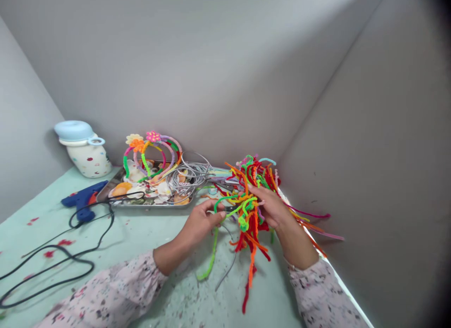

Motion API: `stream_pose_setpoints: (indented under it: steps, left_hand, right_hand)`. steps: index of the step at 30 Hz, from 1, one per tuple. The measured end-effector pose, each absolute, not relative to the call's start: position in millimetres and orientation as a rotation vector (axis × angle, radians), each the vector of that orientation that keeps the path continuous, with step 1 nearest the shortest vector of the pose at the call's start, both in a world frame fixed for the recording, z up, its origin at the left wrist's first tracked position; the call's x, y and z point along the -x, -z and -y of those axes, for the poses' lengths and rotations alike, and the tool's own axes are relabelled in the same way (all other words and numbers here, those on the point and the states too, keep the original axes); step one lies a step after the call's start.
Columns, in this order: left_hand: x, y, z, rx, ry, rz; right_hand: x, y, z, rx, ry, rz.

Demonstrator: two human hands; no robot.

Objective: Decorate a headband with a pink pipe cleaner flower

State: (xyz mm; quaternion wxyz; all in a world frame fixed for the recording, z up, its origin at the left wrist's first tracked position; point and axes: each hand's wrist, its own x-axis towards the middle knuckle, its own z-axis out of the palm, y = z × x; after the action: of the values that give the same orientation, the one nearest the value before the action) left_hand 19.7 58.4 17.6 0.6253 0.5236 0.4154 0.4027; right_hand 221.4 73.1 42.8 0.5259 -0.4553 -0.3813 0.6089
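Observation:
A tangled bundle of red, orange, green and yellow pipe cleaners (252,224) hangs over the right part of the table. Behind and under it, my right hand (273,208) is closed round the bundle, its fingers partly hidden by the strands. At the bundle's left side my left hand (206,220) pinches a green pipe cleaner (213,257), whose lower end dangles toward the tabletop. A thin grey wire (229,271) lies below, between the hands. Something dark, perhaps scissors, shows beside my left fingertips, mostly hidden.
A metal tray (151,206) holds shells, flowered headbands (143,154) and bare metal hoops (192,175). Left of it are a blue glue gun (82,199) with a looping black cord (75,257) and a white bottle (89,159) with a blue lid. Grey walls enclose the table's back and right.

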Motion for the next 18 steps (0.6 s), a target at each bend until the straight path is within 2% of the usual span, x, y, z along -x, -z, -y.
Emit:
stream_pose_setpoints:
  steps: [7, 18]
  left_hand:
    - [-20.8, -18.2, -56.0, -1.256, -0.588, -0.830]
    - [-22.5, -20.7, -50.9, -1.261, -0.655, -0.856]
  right_hand:
    - [-226.0, -40.0, -75.3, 1.093, -1.450, 0.856]
    - [-229.2, -36.6, -78.2, 1.123, -1.298, 0.833]
